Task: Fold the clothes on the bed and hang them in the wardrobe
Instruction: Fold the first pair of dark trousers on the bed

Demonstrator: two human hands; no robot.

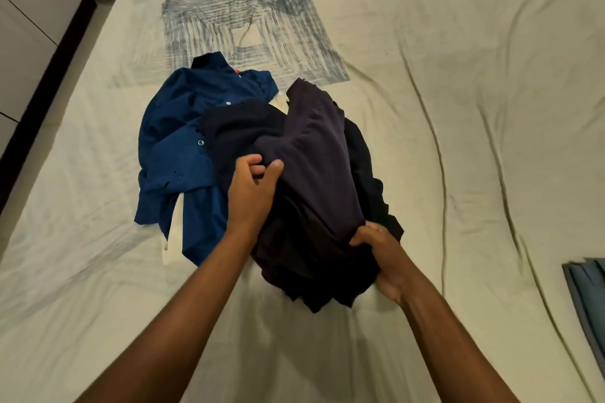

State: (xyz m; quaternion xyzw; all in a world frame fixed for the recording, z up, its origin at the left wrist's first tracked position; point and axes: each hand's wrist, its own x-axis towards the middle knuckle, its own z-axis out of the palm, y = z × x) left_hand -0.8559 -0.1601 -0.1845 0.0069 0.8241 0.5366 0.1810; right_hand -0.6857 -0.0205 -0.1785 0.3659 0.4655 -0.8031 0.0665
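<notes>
A fold of the dark garment [314, 154] is pinched by the right hand [381, 258] at lower centre-right, and another by the left hand [253, 188] higher up. Its length runs up-frame from the nearer right hand. The blue shirt [176, 144] is seen beyond, left of centre, on the bed [458, 75].

A bed [425, 108] in a wrinkled pale sheet carries a heap of clothes [262, 173] at centre; folded blue fabric [586, 291] lies at right edge.
</notes>
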